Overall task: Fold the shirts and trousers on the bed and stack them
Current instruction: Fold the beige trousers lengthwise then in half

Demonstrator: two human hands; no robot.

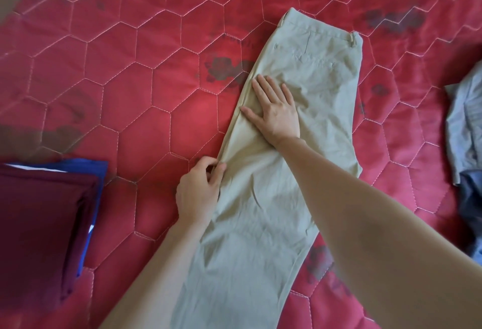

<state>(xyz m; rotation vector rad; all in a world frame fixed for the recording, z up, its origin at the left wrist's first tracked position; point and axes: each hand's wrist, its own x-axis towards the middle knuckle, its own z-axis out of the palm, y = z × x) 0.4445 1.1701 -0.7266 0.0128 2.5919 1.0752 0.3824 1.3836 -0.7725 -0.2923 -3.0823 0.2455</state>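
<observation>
Trousers (pixel 260 211) run 6 to 12; left hand (pixel 199 193) pinches their 9 o'clock edge, right hand (pixel 273 109) presses flat nearer the waist.

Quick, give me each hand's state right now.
Left hand: pinches the left edge of the khaki trousers.
Right hand: open, pressing flat on the trousers.

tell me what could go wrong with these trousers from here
The left hand only pinches the trousers at their left edge, so the layers may slip out of line there. Wrinkles show below the flat right hand; folding now would likely press them in. The stack lies far to the left, so a loose fold might open when carried over.
</observation>
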